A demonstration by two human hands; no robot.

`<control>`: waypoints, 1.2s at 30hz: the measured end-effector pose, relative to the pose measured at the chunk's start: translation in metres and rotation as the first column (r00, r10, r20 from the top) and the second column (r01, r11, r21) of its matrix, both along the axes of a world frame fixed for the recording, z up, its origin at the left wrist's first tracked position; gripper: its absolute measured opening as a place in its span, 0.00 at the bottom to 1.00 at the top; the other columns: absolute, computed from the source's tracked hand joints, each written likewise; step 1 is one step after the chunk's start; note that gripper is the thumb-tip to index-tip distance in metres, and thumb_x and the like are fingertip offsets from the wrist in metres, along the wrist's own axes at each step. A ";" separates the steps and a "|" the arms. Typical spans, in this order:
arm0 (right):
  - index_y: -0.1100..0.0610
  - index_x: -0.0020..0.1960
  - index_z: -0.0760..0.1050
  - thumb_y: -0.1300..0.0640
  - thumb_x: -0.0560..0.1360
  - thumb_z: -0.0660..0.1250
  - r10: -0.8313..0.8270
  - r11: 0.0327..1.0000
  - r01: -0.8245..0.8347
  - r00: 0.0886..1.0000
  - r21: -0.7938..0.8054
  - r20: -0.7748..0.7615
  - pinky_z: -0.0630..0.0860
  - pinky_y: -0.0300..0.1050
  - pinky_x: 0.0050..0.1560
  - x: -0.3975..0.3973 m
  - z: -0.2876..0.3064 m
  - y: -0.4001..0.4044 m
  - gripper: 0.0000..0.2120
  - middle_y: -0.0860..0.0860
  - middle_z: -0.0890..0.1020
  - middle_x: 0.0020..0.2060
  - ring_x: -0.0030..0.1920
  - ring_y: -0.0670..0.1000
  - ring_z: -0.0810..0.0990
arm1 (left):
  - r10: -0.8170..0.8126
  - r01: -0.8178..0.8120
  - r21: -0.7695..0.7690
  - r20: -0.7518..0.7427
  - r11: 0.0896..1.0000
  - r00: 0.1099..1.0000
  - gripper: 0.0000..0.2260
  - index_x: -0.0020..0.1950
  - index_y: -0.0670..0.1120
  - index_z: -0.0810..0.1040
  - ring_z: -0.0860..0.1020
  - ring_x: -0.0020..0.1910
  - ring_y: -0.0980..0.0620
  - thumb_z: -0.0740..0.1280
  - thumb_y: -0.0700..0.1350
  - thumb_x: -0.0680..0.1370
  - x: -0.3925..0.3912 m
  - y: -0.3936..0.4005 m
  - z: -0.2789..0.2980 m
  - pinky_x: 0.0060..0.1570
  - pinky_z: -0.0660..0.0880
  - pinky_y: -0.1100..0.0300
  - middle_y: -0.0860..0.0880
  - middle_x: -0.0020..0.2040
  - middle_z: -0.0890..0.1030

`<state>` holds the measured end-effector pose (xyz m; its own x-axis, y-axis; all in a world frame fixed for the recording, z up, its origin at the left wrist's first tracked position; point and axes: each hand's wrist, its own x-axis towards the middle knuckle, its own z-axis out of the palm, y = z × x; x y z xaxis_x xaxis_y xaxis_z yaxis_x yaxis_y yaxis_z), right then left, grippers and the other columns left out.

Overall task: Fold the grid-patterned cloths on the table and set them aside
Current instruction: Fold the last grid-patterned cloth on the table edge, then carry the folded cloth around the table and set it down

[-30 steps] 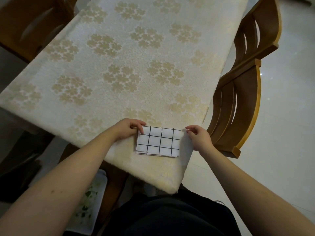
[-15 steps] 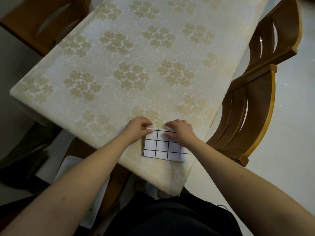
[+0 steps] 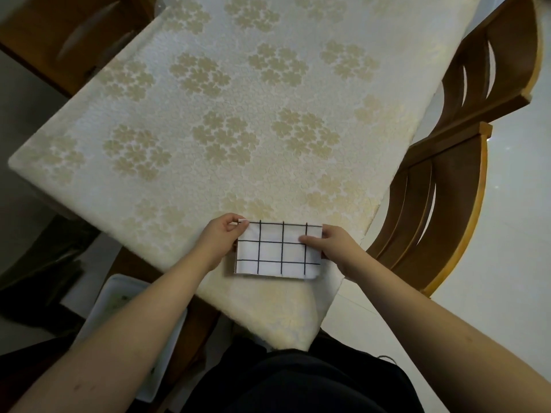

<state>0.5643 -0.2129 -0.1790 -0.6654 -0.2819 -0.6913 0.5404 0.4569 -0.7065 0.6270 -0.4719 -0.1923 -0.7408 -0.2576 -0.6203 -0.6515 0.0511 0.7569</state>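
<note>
A person's left hand (image 3: pixel 219 239) pinches the ten o'clock corner of a folded grid-patterned cloth (image 3: pixel 277 250), which lies flat near the six o'clock edge of the floral-covered tabletop (image 3: pixel 238 114); the right hand (image 3: pixel 331 244) fingers clasp its three o'clock edge.

Home dining room: floral tablecloth (image 3: pixel 238 120) on table, wooden chairs (image 3: pixel 441 210).

We see the folded white black-grid cloth (image 3: pixel 275 250) lying on the near corner of the cream floral-covered desk (image 3: pixel 238 120), wooden chairs (image 3: pixel 441 210) to its right.
</note>
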 end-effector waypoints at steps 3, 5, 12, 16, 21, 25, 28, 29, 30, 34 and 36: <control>0.58 0.53 0.81 0.56 0.74 0.73 -0.136 0.985 0.143 0.988 -0.099 0.071 0.82 0.54 0.54 0.015 -0.002 0.001 0.10 0.58 0.85 0.51 0.51 0.57 0.85 | 0.146 -0.146 0.116 0.009 0.983 0.989 0.06 0.51 0.49 0.81 0.82 0.45 0.45 0.68 0.50 0.79 0.004 0.005 0.007 0.45 0.78 0.51 0.45 0.46 0.85; 0.58 0.53 0.82 0.57 0.75 0.72 -0.222 0.966 0.228 0.973 -0.121 0.062 0.82 0.53 0.52 0.025 0.002 -0.003 0.08 0.57 0.86 0.50 0.51 0.58 0.85 | 0.190 -0.192 0.166 0.027 0.967 0.981 0.10 0.54 0.46 0.80 0.84 0.47 0.46 0.66 0.51 0.80 0.011 0.006 0.015 0.45 0.80 0.51 0.45 0.49 0.85; 0.67 0.50 0.77 0.51 0.71 0.74 -0.368 0.923 0.357 0.928 -0.147 -0.058 0.79 0.60 0.51 0.063 0.037 -0.016 0.19 0.70 0.78 0.53 0.45 0.60 0.82 | -0.067 0.063 0.243 0.010 0.968 0.998 0.10 0.60 0.45 0.77 0.85 0.42 0.53 0.68 0.39 0.79 0.051 0.000 0.049 0.35 0.79 0.61 0.46 0.49 0.85; 0.61 0.50 0.81 0.56 0.75 0.71 -0.416 0.901 0.394 0.903 -0.179 -0.109 0.81 0.54 0.52 0.091 0.073 -0.019 0.09 0.60 0.86 0.47 0.47 0.58 0.85 | -0.184 0.198 0.245 -0.079 0.949 0.980 0.14 0.62 0.50 0.73 0.85 0.45 0.49 0.66 0.37 0.79 0.066 -0.008 0.077 0.38 0.80 0.58 0.43 0.50 0.85; 0.59 0.52 0.82 0.58 0.76 0.70 -0.522 0.850 0.492 0.836 -0.188 -0.171 0.83 0.49 0.47 0.131 0.112 -0.013 0.07 0.54 0.87 0.45 0.46 0.54 0.86 | -0.308 0.334 0.216 -0.144 0.918 0.940 0.12 0.63 0.47 0.74 0.84 0.51 0.44 0.65 0.40 0.80 0.072 -0.010 0.111 0.48 0.81 0.51 0.39 0.52 0.84; 0.58 0.53 0.81 0.56 0.76 0.71 -0.577 0.816 0.552 0.791 -0.169 -0.201 0.80 0.40 0.39 0.157 0.132 -0.003 0.08 0.52 0.86 0.43 0.42 0.51 0.86 | -0.324 0.356 0.180 -0.186 0.917 0.928 0.07 0.58 0.45 0.77 0.85 0.48 0.44 0.66 0.41 0.80 0.081 0.003 0.129 0.47 0.81 0.48 0.42 0.47 0.86; 0.56 0.52 0.81 0.56 0.76 0.71 -0.622 0.783 0.599 0.749 -0.168 -0.226 0.80 0.39 0.38 0.173 0.141 0.009 0.07 0.51 0.86 0.43 0.42 0.49 0.86 | -0.332 0.362 0.102 -0.233 0.926 0.914 0.06 0.55 0.47 0.77 0.84 0.47 0.43 0.68 0.42 0.79 0.091 0.019 0.137 0.43 0.81 0.45 0.45 0.46 0.86; 0.55 0.52 0.81 0.55 0.76 0.71 -0.639 0.769 0.613 0.734 -0.179 -0.232 0.80 0.39 0.38 0.178 0.145 0.014 0.06 0.50 0.86 0.43 0.42 0.49 0.86 | -0.331 0.363 0.095 -0.248 0.927 0.910 0.06 0.55 0.48 0.77 0.84 0.47 0.43 0.68 0.43 0.79 0.095 0.024 0.141 0.44 0.80 0.43 0.45 0.47 0.86; 0.54 0.52 0.81 0.55 0.76 0.71 -0.654 0.756 0.625 0.718 -0.193 -0.237 0.81 0.40 0.38 0.183 0.149 0.019 0.06 0.50 0.86 0.43 0.42 0.49 0.86 | -0.332 0.366 0.092 -0.262 0.926 0.906 0.06 0.55 0.49 0.77 0.84 0.47 0.44 0.68 0.43 0.79 0.097 0.030 0.146 0.44 0.80 0.43 0.45 0.47 0.85; 0.51 0.52 0.80 0.55 0.76 0.70 -0.695 0.718 0.662 0.671 -0.215 -0.256 0.83 0.45 0.44 0.204 0.163 0.043 0.06 0.49 0.86 0.45 0.45 0.51 0.86 | -0.355 0.390 0.078 -0.282 0.918 0.892 0.05 0.55 0.50 0.78 0.84 0.44 0.46 0.66 0.44 0.80 0.108 0.057 0.169 0.43 0.80 0.46 0.44 0.48 0.85; 0.52 0.55 0.79 0.55 0.76 0.70 -0.706 0.708 0.668 0.656 -0.231 -0.268 0.83 0.49 0.47 0.214 0.171 0.058 0.08 0.50 0.87 0.46 0.46 0.51 0.86 | -0.361 0.402 0.094 -0.290 0.911 0.886 0.05 0.56 0.49 0.78 0.84 0.44 0.45 0.65 0.44 0.81 0.113 0.074 0.181 0.43 0.80 0.46 0.45 0.47 0.85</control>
<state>0.7784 -0.1548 -0.0084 -0.8680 0.2896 -0.4034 0.4105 -0.0386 -0.9110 0.7399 -0.3981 -0.0117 -0.9032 0.1567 -0.3997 -0.3822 0.1305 0.9148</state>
